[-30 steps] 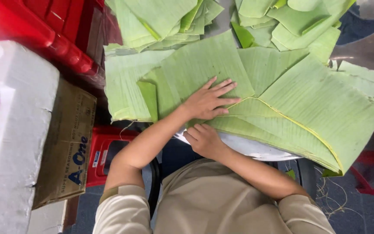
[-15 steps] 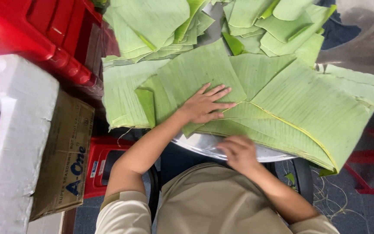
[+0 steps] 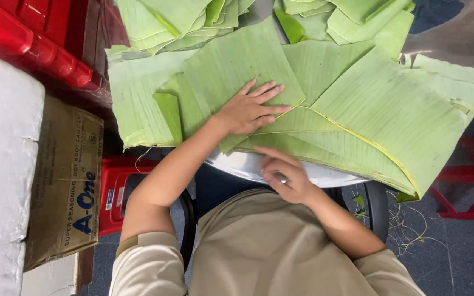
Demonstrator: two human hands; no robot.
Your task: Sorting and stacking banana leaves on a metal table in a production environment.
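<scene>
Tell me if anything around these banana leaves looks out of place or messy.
Mostly tidy work. The left hand lies flat on the banana leaves, the right hand sits at the metal tray edge. Only oddities: stringy leaf scraps scattered on the floor, and leaves overhanging the tray.

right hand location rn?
Head view, lower centre: the right hand sits at the near edge of the metal tray, under the banana leaves, below the left hand.

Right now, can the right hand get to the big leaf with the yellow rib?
Probably yes. The right hand sits at the near edge of the metal tray, just below the big leaf. Nothing lies between them; the left hand presses leaves farther left.
</scene>
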